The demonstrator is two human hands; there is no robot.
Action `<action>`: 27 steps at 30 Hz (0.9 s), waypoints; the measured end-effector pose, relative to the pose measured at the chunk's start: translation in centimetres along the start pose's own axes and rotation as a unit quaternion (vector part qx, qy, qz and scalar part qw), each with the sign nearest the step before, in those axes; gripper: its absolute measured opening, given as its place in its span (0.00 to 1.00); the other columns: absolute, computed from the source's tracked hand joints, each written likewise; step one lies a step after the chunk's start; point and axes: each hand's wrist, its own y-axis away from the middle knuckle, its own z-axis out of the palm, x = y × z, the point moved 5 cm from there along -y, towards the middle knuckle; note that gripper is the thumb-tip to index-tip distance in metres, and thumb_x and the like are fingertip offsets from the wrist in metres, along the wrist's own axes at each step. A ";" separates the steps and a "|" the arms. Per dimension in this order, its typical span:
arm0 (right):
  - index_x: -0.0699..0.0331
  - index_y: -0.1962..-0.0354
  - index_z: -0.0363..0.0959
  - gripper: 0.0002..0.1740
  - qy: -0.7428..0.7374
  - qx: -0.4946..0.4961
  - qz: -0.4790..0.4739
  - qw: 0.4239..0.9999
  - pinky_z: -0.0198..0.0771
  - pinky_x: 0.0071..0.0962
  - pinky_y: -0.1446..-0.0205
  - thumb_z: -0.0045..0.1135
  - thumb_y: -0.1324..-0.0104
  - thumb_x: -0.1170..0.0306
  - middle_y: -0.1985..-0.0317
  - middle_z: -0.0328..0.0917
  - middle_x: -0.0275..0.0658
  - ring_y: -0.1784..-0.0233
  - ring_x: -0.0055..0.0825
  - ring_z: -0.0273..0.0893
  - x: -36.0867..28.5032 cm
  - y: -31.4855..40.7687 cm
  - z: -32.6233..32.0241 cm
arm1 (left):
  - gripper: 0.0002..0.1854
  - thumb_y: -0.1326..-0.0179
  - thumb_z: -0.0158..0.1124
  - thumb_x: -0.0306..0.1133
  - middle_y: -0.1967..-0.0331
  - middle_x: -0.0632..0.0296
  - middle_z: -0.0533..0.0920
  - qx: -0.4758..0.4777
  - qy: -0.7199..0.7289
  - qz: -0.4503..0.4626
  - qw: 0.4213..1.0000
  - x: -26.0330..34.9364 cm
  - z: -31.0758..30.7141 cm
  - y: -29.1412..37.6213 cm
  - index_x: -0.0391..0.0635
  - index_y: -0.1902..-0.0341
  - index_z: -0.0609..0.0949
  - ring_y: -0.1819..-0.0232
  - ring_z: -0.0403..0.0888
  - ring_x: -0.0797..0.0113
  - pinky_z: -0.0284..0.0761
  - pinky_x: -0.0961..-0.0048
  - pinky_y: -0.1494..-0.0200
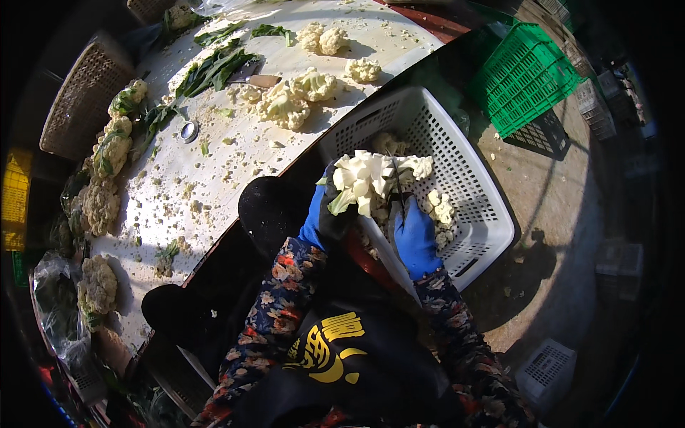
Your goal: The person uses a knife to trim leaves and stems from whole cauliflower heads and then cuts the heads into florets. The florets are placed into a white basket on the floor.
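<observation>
My left hand [327,211], in a blue and black glove, holds a cut cauliflower head [361,176] with its pale stems facing up. In the same kind of glove, my right hand [415,230] grips a dark, thin-bladed knife [396,179], its blade against the stems at the head's right side. Both hands are over the near left side of a white perforated plastic basket [484,235]. Cut cauliflower florets [442,208] lie inside it, partly hidden by my hands.
Left of the basket stands a white table [225,160] with crumbs, cauliflower pieces [283,101], leaves [214,69], a wooden-handled knife [263,81] and a small round metal object [188,131]. Cauliflower heads [100,206] line its far left edge. A green crate [527,80] stands at the upper right.
</observation>
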 end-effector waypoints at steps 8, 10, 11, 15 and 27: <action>0.66 0.60 0.68 0.21 -0.293 0.012 0.271 0.917 0.68 0.36 0.78 0.45 0.30 0.53 0.79 0.73 0.42 0.83 0.37 0.71 18.2 0.8 5.2 | 0.16 0.33 0.52 0.30 0.53 0.59 0.76 0.178 -0.139 -0.013 0.974 4.4 -7.6 4.6 0.40 0.43 0.70 0.49 0.73 0.68 0.71 0.77 0.49; 0.62 0.63 0.67 0.20 -0.382 -0.010 0.315 0.869 0.61 0.24 0.85 0.44 0.30 0.51 0.85 0.65 0.31 0.88 0.21 0.64 12.4 0.4 1.1 | 0.16 0.33 0.52 0.30 0.52 0.58 0.76 0.264 -0.200 -0.052 0.942 7.1 -12.4 9.4 0.40 0.43 0.71 0.48 0.73 0.67 0.70 0.76 0.48; 0.63 0.64 0.66 0.21 -0.418 -0.008 0.312 0.853 0.61 0.25 0.86 0.45 0.30 0.51 0.85 0.65 0.32 0.89 0.23 0.64 14.1 0.5 1.6 | 0.16 0.33 0.52 0.30 0.52 0.58 0.76 0.300 -0.232 -0.071 0.923 8.0 -14.6 12.2 0.40 0.43 0.71 0.48 0.73 0.67 0.70 0.75 0.48; 0.62 0.63 0.64 0.21 -0.392 -0.014 0.321 0.862 0.60 0.25 0.86 0.47 0.31 0.51 0.84 0.66 0.33 0.88 0.22 0.65 16.6 0.9 2.9 | 0.17 0.33 0.53 0.31 0.50 0.57 0.75 0.443 -0.377 -0.174 0.794 12.3 -23.9 27.2 0.39 0.44 0.72 0.47 0.73 0.65 0.69 0.74 0.46; 0.71 0.49 0.69 0.32 0.007 -0.090 0.301 0.950 0.69 0.40 0.45 0.60 0.43 0.54 0.52 0.76 0.56 0.48 0.52 0.73 30.3 -3.5 18.5 | 0.18 0.35 0.55 0.33 0.46 0.53 0.75 0.520 -0.588 -0.480 0.392 22.8 -34.4 56.7 0.39 0.44 0.74 0.44 0.72 0.59 0.67 0.68 0.42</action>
